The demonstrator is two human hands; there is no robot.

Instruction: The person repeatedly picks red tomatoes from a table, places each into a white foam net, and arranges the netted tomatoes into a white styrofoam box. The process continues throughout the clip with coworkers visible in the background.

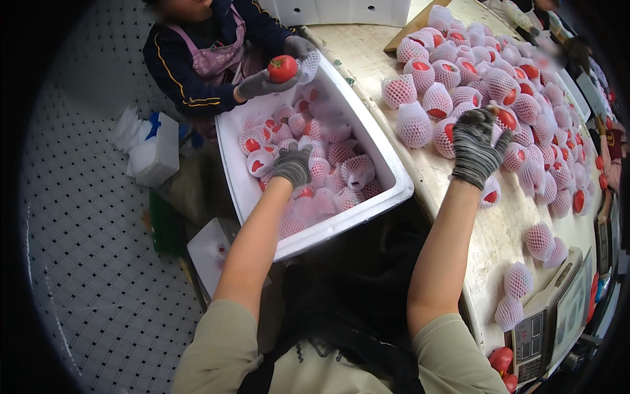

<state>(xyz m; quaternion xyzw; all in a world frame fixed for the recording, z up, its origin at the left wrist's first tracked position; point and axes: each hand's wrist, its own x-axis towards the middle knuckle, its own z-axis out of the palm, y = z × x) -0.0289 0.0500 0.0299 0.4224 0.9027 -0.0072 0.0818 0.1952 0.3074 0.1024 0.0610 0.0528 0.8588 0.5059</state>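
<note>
My left hand (294, 165), in a grey knit glove, rests on net-wrapped tomatoes (320, 172) inside a white foam box (401, 189). Whether it grips one of them cannot be told. Over the table, my right hand (475, 145), in a striped grey glove, is at the near side of a large pile of tomatoes in white foam nets (502, 86). Its fingers touch or lie beside a tomato with its red skin showing (506, 119); the glove hides the contact. Red skin shows through the openings of many nets.
Across the box a co-worker (216, 54) in grey gloves holds a bare tomato (282, 68) and a foam net (309, 66). A scale (531, 340) stands at the table's near right, beside loose wrapped tomatoes (518, 279). Another foam box (339, 12) stands at the far side.
</note>
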